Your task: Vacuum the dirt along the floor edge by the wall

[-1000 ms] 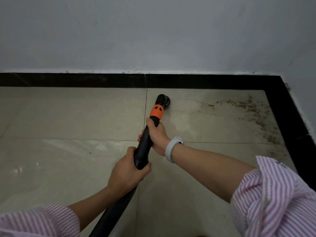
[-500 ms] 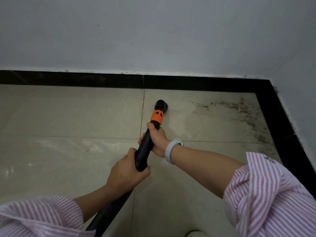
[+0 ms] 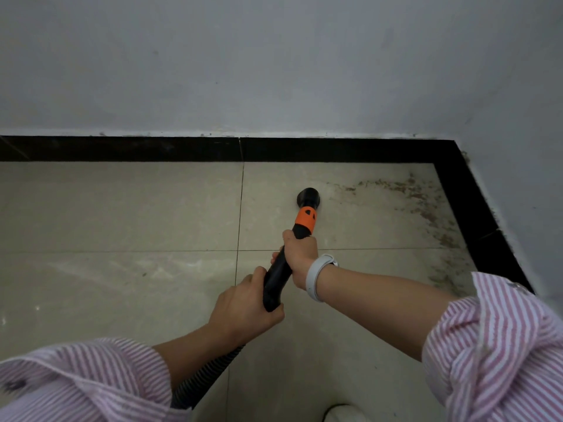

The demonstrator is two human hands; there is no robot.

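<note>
A black vacuum wand [image 3: 278, 274] with an orange collar [image 3: 306, 221] ends in a round black nozzle [image 3: 308, 197] that touches the beige tile. My right hand [image 3: 300, 254] grips the wand just below the collar. My left hand [image 3: 243, 306] grips its lower end, where the ribbed black hose [image 3: 207, 379] runs down toward me. Brown dirt [image 3: 420, 196] lies scattered right of the nozzle, along the black skirting [image 3: 463, 190] into the corner.
A grey wall [image 3: 274, 71] stands behind the black skirting, and a second wall [image 3: 542, 178] closes the corner on the right. Beige floor tiles [image 3: 122, 208] spread to the left. A white rounded thing [image 3: 344, 414] shows at the bottom edge.
The nozzle has slid right and slightly nearer the dirt patch. Both hands keep their grip on the wand, and the view has shifted toward the corner.
</note>
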